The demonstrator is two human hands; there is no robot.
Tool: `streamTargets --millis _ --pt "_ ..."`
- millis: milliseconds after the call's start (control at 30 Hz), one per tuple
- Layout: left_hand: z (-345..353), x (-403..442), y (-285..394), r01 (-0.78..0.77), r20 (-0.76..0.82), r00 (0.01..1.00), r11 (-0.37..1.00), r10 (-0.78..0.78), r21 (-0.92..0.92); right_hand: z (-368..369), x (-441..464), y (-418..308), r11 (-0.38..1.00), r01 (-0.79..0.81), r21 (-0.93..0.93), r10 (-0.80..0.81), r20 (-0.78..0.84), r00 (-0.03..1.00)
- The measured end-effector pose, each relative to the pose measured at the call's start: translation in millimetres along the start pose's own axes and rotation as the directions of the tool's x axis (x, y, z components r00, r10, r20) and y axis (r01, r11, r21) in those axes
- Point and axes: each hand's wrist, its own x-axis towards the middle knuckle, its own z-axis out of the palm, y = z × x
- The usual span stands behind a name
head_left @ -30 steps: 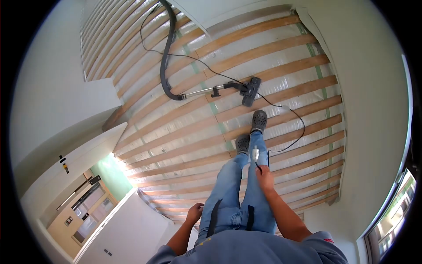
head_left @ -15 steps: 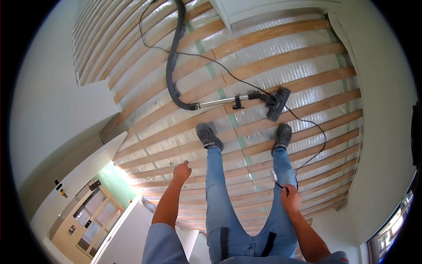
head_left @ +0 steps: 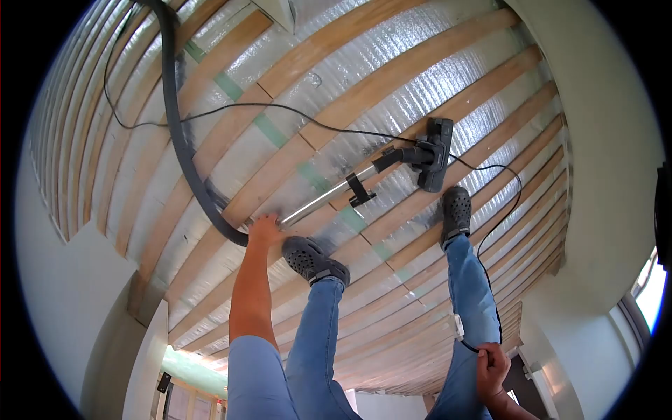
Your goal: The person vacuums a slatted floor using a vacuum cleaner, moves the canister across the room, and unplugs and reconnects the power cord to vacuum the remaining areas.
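Note:
My left hand (head_left: 263, 229) is down at the floor, its fingers closed round the vacuum cleaner tube (head_left: 322, 201) near where the ribbed black hose (head_left: 173, 126) joins it. The tube's metal part leads to a dark floor head (head_left: 435, 155), which rests across the wooden battens. My right hand (head_left: 493, 367), beside my right knee, grips a black power cord (head_left: 470, 346). From that grip hangs a small white cord end (head_left: 458, 327); its exact form is hard to make out.
Wooden battens (head_left: 413, 61) run across the floor over shiny foil sheeting (head_left: 371, 91), with green tape (head_left: 269, 131) between them. More cord (head_left: 308, 119) trails over the battens and under the floor head. My grey clogs (head_left: 308, 259) stand on the battens near the tube.
My left hand has reached forward and down and taken hold of the tube by the hose joint. My right hand still holds the cord. The view has turned and come nearer the floor.

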Motion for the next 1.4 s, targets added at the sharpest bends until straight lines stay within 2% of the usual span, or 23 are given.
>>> streamTargets --millis 67,133,200,233,267,367,433,500,533,567,667,767,833,967,1033,1100,1133,1167,1200,1233,1300,1367,1400 --pt "14.1 -12.5 -13.9 -0.015 0.175 0.984 0.986 0.044 -0.167 -1.5 -2.9 -10.3 1.000 -0.024 -0.004 0.024 0.013 1.000" --pt "-20.0 -64.5 4.4 -0.104 0.126 0.981 0.950 0.147 -0.295 0.2 -2.0 -10.6 0.999 -0.024 -0.035 0.024 -0.007 1.000" --pt "-63.3 -112.3 32.3 -0.167 0.128 0.970 0.948 0.208 -0.272 -2.3 -2.5 -11.0 0.998 -0.064 -0.029 0.064 0.009 0.998" --pt "-80.7 -134.1 44.8 -0.229 0.027 0.969 0.939 0.244 -0.256 -3.3 -0.1 -11.5 0.994 -0.105 -0.012 0.106 0.030 0.994" --pt "-82.5 -139.8 54.1 -0.215 0.000 0.975 0.942 0.222 -0.258 -2.2 0.9 -14.9 0.998 -0.065 -0.008 0.065 0.015 0.998" --pt "-136.4 -180.7 99.6 -0.167 0.043 0.982 0.951 0.184 -0.259 -11.9 -4.4 -1.1 0.987 -0.163 -0.002 0.162 0.105 0.981" --pt "-166.6 -217.4 122.3 -0.135 -0.054 0.991 0.936 0.124 -0.325 -34.9 -20.8 -9.4 0.983 -0.181 -0.017 0.181 0.121 0.976" --pt "-210.3 -272.2 121.5 -0.161 -0.049 0.987 0.940 0.154 -0.301 -67.2 -38.4 -13.0 0.987 -0.084 -0.135 0.100 0.117 0.988" --pt "-234.3 -300.6 112.0 -0.206 -0.041 0.979 0.946 0.202 -0.250 -85.4 -47.6 -16.4 0.995 -0.070 -0.071 0.077 0.107 0.991" --pt "-250.7 -327.0 94.4 -0.201 -0.077 0.979 0.948 0.188 -0.246 -110.5 -61.6 -44.7 0.988 -0.123 0.096 0.110 0.125 0.986" --pt "-292.5 -409.6 20.0 -0.172 -0.186 0.975 0.945 0.123 -0.278 -141.3 -90.4 -64.4 0.783 -0.327 0.530 0.277 0.175 0.945" --pt "-344.7 -508.2 -50.8 -0.196 -0.192 0.970 0.950 0.151 -0.242 -142.1 -133.7 -85.3 0.697 -0.342 0.631 0.311 0.164 0.936" --pt "-374.0 -548.8 -96.7 -0.160 -0.254 0.964 0.925 0.072 -0.344 -126.5 -158.4 -99.5 0.704 -0.390 0.593 0.296 0.255 0.921" --pt "-431.9 -617.4 -172.5 -0.122 -0.382 0.923 0.916 -0.037 -0.383 -88.8 -180.3 -157.1 0.756 -0.454 0.472 0.269 0.409 0.872" --pt "-461.5 -631.0 -210.4 -0.083 -0.411 0.902 0.880 -0.133 -0.467 -87.0 -182.0 -219.6 0.912 -0.222 0.346 0.061 0.420 0.905" --pt "-483.7 -636.6 -245.2 -0.093 -0.452 0.880 0.878 -0.149 -0.470 -57.6 -155.1 -244.7 0.934 0.085 0.347 -0.220 0.371 0.902" --pt "-498.0 -640.7 -259.7 -0.089 -0.393 0.900 0.804 -0.188 -0.589 -47.0 -145.0 -263.3 0.909 0.235 0.345 -0.353 0.335 0.874" --pt "-507.0 -643.7 -272.8 -0.077 -0.324 0.920 0.710 -0.220 -0.700 -36.6 -132.8 -282.7 0.911 0.070 0.407 -0.234 0.367 0.901" --pt "-509.2 -639.5 -286.2 -0.147 -0.385 0.897 0.674 -0.218 -0.724 -37.0 -129.4 -319.1 0.881 -0.093 0.464 -0.110 0.393 0.913" --pt "-509.5 -633.9 -298.5 -0.150 -0.359 0.899 0.593 -0.251 -0.791 -39.5 -113.7 -351.9 0.877 -0.080 0.474 -0.130 0.394 0.910" --pt "-528.9 -645.6 -300.1 -0.144 -0.285 0.898 0.387 -0.336 -0.911 -29.7 -89.2 -413.2 0.924 -0.205 0.324 0.032 0.466 0.884" --pt "-542.4 -647.7 -305.4 -0.181 -0.171 0.924 0.001 -0.341 -0.983 -7.8 -51.8 -451.3 0.905 -0.208 0.371 0.019 0.453 0.891" --pt "-568.0 -664.2 -298.5 -0.184 -0.127 0.925 -0.130 -0.358 -0.974 -11.7 -41.3 -487.2 0.916 -0.167 0.364 -0.021 0.460 0.888"
